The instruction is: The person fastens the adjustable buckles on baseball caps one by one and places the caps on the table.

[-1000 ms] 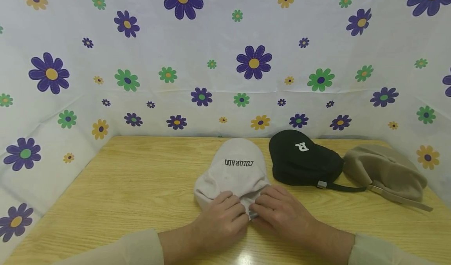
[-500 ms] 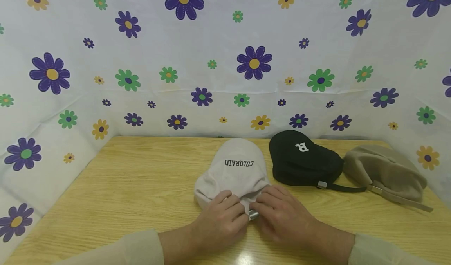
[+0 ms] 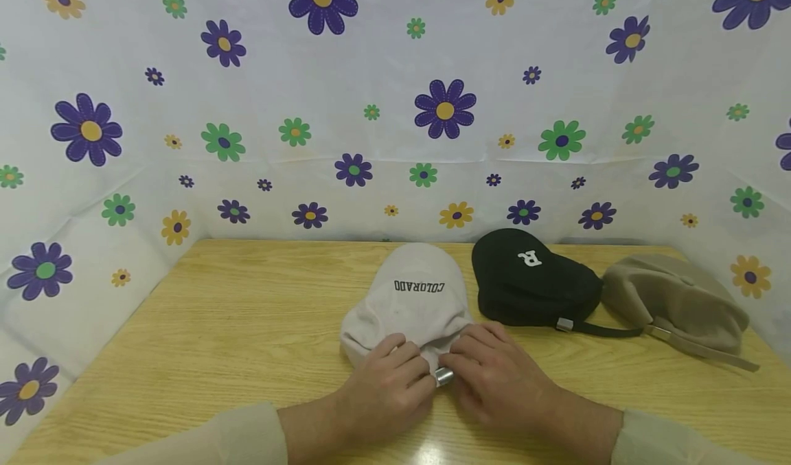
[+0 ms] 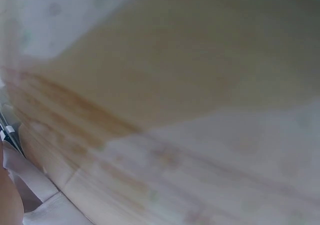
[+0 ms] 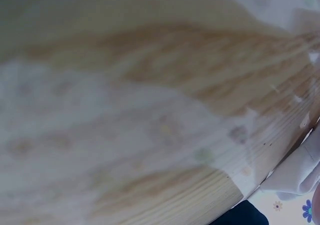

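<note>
A light grey baseball cap [image 3: 415, 307] with dark COLORADO lettering lies at the middle of the table, its back opening toward me. My left hand [image 3: 392, 386] grips the left side of that opening with curled fingers. On the other side, my right hand [image 3: 500, 376] pinches the cap's back edge. Between the two hands shows a silver metal buckle [image 3: 443, 376]. The strap itself and both thumbs are mostly hidden behind the fingers. Part of the grey cap [image 4: 55, 210] appears low in the left wrist view, and its fabric [image 5: 295, 172] at the right wrist view's lower right.
Right of the grey cap lies a black cap [image 3: 534, 283] with a white R and a loose strap with a metal buckle. Beyond it sits a brown cap [image 3: 676, 300], its strap end sticking out. A white flowered cloth [image 3: 371, 60] hangs behind the wooden table [image 3: 247, 300].
The silver buckle, largely covered a second ago, shows more fully now. My right fingers have shifted slightly; the left hand and all three caps keep their places.
</note>
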Tool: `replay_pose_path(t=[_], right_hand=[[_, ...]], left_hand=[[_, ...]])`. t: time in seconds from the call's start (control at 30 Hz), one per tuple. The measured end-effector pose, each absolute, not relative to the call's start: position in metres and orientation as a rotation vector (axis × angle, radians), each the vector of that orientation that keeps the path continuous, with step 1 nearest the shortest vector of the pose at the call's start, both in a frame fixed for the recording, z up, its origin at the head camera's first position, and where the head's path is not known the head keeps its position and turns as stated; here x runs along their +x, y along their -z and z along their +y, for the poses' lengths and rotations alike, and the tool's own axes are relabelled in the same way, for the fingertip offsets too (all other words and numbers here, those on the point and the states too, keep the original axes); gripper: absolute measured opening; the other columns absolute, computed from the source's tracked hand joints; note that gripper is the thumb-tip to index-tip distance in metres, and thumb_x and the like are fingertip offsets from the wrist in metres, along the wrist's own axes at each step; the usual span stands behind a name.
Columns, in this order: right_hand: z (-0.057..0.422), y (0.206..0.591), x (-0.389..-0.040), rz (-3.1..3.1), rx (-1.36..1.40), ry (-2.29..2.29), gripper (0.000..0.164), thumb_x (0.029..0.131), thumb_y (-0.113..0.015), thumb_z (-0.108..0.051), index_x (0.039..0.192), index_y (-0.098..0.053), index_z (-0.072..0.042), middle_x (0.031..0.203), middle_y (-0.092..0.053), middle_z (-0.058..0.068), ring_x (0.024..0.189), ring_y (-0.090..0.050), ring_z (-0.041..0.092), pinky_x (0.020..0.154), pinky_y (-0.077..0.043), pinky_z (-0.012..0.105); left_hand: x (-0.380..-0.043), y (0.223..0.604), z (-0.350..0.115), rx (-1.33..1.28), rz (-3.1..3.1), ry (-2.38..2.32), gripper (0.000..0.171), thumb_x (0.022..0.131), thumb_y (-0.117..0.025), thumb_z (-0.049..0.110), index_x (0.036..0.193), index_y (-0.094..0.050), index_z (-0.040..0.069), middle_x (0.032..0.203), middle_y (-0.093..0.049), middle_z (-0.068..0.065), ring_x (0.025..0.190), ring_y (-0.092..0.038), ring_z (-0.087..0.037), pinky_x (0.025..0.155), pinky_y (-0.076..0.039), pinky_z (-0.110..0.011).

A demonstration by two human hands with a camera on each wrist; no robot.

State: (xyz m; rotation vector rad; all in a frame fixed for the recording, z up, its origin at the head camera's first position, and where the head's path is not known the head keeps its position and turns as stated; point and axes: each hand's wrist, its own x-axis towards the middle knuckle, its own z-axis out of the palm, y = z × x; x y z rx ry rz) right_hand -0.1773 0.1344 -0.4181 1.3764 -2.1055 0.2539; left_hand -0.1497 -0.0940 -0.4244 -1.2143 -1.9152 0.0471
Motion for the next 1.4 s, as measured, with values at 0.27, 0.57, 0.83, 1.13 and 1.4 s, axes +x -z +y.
replay_pose_path(t=[0.27,0.57,0.83,1.13,1.4], right_hand=[[0.1345,0.4189,-0.1771,-2.120,1.350,-0.251,0.026,0.076,-0.077,-0.020,0.101,-0.072,-0.019,0.095,-0.063,-0.009,0.099,-0.056,0.013,0.089,-0.043,0.035],[0.1342,0.4189,-0.1778,-2.117,1.331,-0.221,0.020,0.077,-0.077,-0.019,0.097,-0.075,-0.018,0.090,-0.063,-0.008,0.096,-0.057,0.013,0.087,-0.045,0.034],[0.1327,0.4184,-0.1779,-2.070,1.354,-0.227,0.014,0.077,-0.079,-0.018,0.092,-0.077,-0.018,0.084,-0.062,-0.008,0.088,-0.055,0.012,0.081,-0.043,0.033],[0.1319,0.4183,-0.1786,-2.016,1.377,-0.231,0.017,0.076,-0.081,-0.021,0.092,-0.076,-0.019,0.084,-0.062,-0.009,0.088,-0.056,0.013,0.081,-0.042,0.032],[0.1313,0.4190,-0.1799,-1.989,1.411,-0.217,0.017,0.079,-0.080,-0.023,0.095,-0.077,-0.019,0.085,-0.062,-0.009,0.088,-0.056,0.013,0.081,-0.041,0.031]], left_hand=[[-0.1502,0.4255,-0.0949,-1.208,-1.918,-0.047,0.015,0.087,-0.055,0.020,0.076,-0.064,0.016,0.079,-0.062,0.005,0.077,-0.057,-0.015,0.080,-0.045,-0.032],[-0.1514,0.4266,-0.0938,-1.181,-1.901,-0.030,0.019,0.088,-0.051,0.018,0.072,-0.061,0.016,0.076,-0.060,0.005,0.075,-0.056,-0.016,0.079,-0.045,-0.034],[-0.1519,0.4265,-0.0928,-1.135,-1.888,-0.031,0.021,0.090,-0.051,0.020,0.071,-0.060,0.017,0.074,-0.060,0.005,0.073,-0.056,-0.016,0.078,-0.044,-0.035],[-0.1489,0.4257,-0.0930,-1.080,-1.949,-0.043,0.017,0.083,-0.064,0.032,0.080,-0.065,0.015,0.078,-0.060,0.005,0.072,-0.055,-0.016,0.078,-0.044,-0.036],[-0.1472,0.4254,-0.0930,-1.048,-1.995,-0.081,0.026,0.087,-0.063,0.041,0.089,-0.069,0.016,0.087,-0.065,0.006,0.079,-0.055,-0.015,0.081,-0.042,-0.036]])
